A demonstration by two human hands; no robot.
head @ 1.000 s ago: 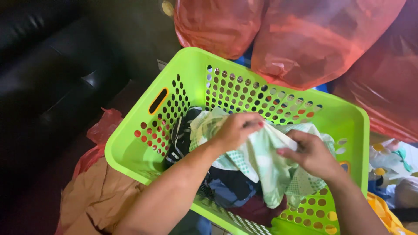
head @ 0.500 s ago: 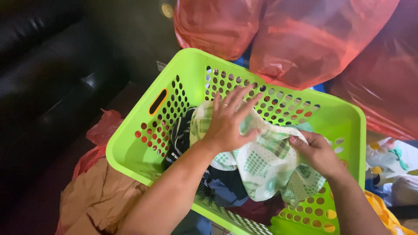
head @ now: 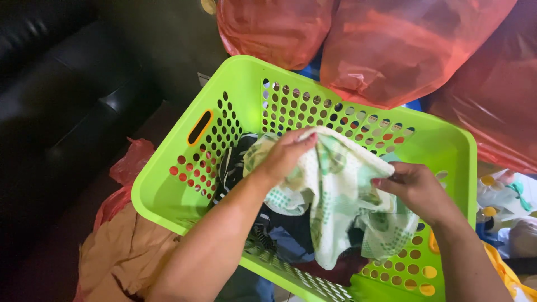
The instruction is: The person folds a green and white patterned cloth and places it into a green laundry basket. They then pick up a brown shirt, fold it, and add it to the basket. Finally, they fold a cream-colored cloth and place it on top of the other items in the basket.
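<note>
Green-patterned white cloth (head: 335,184) pinched by left hand (head: 285,156) and right hand (head: 417,187), hiding dark clothes (head: 279,223) in lime perforated basket (head: 246,84), red bags (head: 391,45) cropped beyond.

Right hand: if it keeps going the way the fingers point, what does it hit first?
The right hand points leftward, fingers already pinching the green-patterned cloth. Past that fold, probably the left hand, though depth is unclear.
</note>
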